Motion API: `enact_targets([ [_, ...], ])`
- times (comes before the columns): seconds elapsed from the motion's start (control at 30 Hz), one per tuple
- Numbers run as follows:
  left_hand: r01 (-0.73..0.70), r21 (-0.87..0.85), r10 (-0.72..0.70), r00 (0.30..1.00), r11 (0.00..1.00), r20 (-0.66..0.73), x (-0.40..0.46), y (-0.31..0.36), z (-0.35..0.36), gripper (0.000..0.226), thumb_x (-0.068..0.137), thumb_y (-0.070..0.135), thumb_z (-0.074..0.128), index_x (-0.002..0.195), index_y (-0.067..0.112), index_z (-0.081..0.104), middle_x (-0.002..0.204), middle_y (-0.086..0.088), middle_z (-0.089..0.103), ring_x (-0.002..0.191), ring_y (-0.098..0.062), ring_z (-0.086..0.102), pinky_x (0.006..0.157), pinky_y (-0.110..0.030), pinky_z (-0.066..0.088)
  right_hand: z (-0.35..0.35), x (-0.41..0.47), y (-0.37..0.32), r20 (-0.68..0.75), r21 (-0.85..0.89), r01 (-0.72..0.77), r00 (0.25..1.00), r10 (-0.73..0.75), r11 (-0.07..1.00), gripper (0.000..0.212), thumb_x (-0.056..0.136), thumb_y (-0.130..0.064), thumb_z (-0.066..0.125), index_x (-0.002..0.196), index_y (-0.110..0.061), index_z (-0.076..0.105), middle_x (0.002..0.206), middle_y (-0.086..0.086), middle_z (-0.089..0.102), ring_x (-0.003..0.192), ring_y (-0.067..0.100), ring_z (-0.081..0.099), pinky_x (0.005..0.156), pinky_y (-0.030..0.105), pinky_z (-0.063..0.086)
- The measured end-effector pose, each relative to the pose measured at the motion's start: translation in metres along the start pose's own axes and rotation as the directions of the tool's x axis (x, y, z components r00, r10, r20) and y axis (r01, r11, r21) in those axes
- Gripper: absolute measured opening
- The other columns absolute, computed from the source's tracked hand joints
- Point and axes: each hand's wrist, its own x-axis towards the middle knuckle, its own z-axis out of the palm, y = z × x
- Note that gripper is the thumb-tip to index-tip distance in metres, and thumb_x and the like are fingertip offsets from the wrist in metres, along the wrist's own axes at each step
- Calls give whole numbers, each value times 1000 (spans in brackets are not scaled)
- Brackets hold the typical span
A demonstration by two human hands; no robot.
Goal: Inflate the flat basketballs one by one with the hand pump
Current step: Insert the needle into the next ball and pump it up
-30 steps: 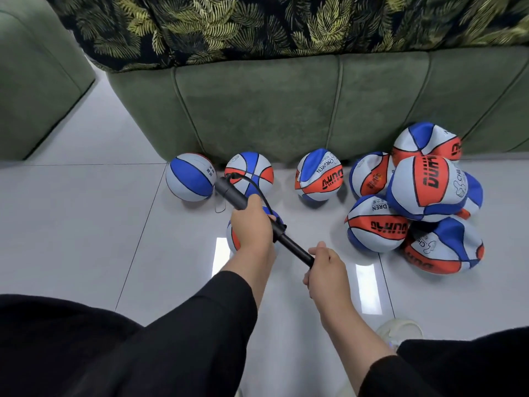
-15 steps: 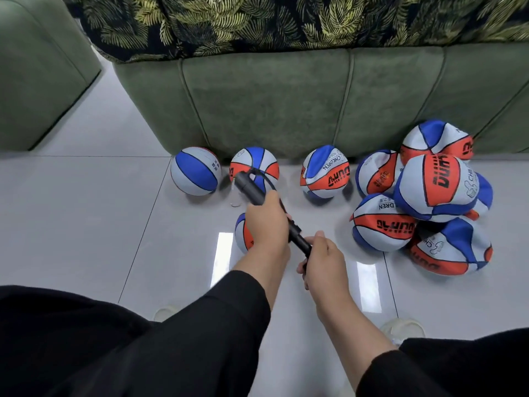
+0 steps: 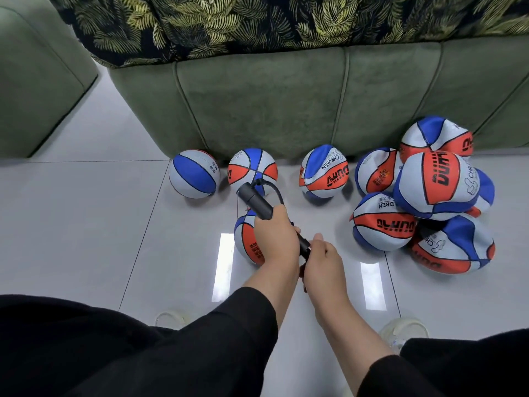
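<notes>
My left hand (image 3: pixel 276 234) grips the barrel of a black hand pump (image 3: pixel 253 199), which points up and left. My right hand (image 3: pixel 322 257) grips the pump's handle close behind the left hand, with only a short piece of rod showing between them. A thin black hose (image 3: pixel 276 190) loops from the pump's far end back under my left hand. Below that hand lies a blue, white and orange basketball (image 3: pixel 246 237), partly hidden. Three round balls (image 3: pixel 194 173) (image 3: pixel 252 169) (image 3: pixel 324 171) stand in a row against the sofa. A pile of crumpled flat balls (image 3: pixel 435 187) lies at the right.
A green sofa (image 3: pixel 286 98) with a leaf-print cover (image 3: pixel 229 21) closes off the back. Another green seat (image 3: pixel 37 75) stands at the left, with a floor gap between them. Glossy grey tiles (image 3: pixel 86 239) lie around. My shoes (image 3: pixel 403 329) and black-clad knees fill the bottom.
My right hand has pushed the handle in toward my left hand, so the exposed rod has shortened. The view has shifted slightly closer and to the left.
</notes>
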Motion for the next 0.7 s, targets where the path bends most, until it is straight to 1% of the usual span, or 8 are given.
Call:
enact_targets([
  [0.07, -4, -4, 4, 1000, 1000, 8, -2, -1, 1, 18, 86, 20, 55, 93, 3, 56, 72, -16, 58, 58, -27, 56, 61, -47, 60, 3, -1, 0, -9, 11, -5, 1000, 5, 1000, 46, 107, -51, 27, 93, -21, 58, 85, 9, 66, 80, 30, 61, 81, 48, 53],
  [0.17, -19, 52, 19, 1000, 998, -2, 4, 6, -1, 14, 92, 24, 56, 92, 11, 56, 66, -8, 58, 54, -20, 54, 51, -29, 51, 3, -2, -1, 7, 26, 6, 1000, -7, 1000, 44, 108, -50, 26, 94, -24, 59, 84, 12, 68, 75, 28, 60, 79, 47, 53],
  [0.23, -14, 25, 15, 1000, 1000, -6, 12, 16, -2, 15, 94, 27, 57, 93, 12, 56, 65, -6, 57, 48, -17, 51, 44, -22, 43, -2, -3, -3, 19, 52, -1, 1000, 0, 999, 43, 108, -47, 28, 98, -23, 61, 73, 12, 67, 64, 23, 57, 69, 41, 47],
  [0.3, 11, -32, -12, 999, 999, -39, 26, 26, -6, 13, 94, 26, 58, 94, 13, 55, 67, -6, 55, 43, -15, 48, 39, -19, 39, -7, -5, -2, 20, 72, -23, 1000, 22, 997, 42, 109, -46, 29, 102, -22, 63, 65, 10, 65, 58, 21, 55, 66, 36, 43],
  [0.43, 10, -94, -19, 996, 996, -93, 44, 38, -17, 19, 95, 26, 58, 108, 12, 57, 66, -2, 52, 44, -13, 49, 43, -21, 42, -9, -8, 3, 37, 41, -37, 999, 36, 998, 42, 109, -46, 29, 103, -22, 63, 66, 10, 65, 62, 22, 58, 67, 36, 46],
  [0.57, 8, -45, -11, 999, 999, -49, 30, 29, -11, 14, 96, 29, 56, 96, 15, 55, 66, -6, 57, 50, -17, 50, 42, -21, 42, -4, -6, -1, 15, 30, -14, 1000, 13, 999, 41, 107, -50, 26, 99, -27, 59, 69, 9, 67, 73, 26, 60, 79, 44, 51],
  [0.67, -6, -34, 6, 1000, 999, 5, 15, 15, -4, 15, 94, 29, 55, 96, 14, 56, 63, -7, 60, 59, -24, 57, 57, -36, 57, 0, -6, -5, -17, 50, -2, 1000, 3, 999, 41, 108, -50, 26, 92, -27, 55, 75, 11, 67, 71, 27, 59, 80, 46, 51],
  [0.7, -12, -36, 13, 1000, 999, 23, 11, 9, -3, 16, 92, 27, 55, 98, 12, 55, 61, -7, 60, 59, -25, 57, 60, -39, 56, 1, -6, -6, -20, 51, -1, 1000, 2, 999, 41, 108, -50, 25, 92, -26, 56, 77, 11, 67, 72, 27, 60, 81, 46, 52],
])
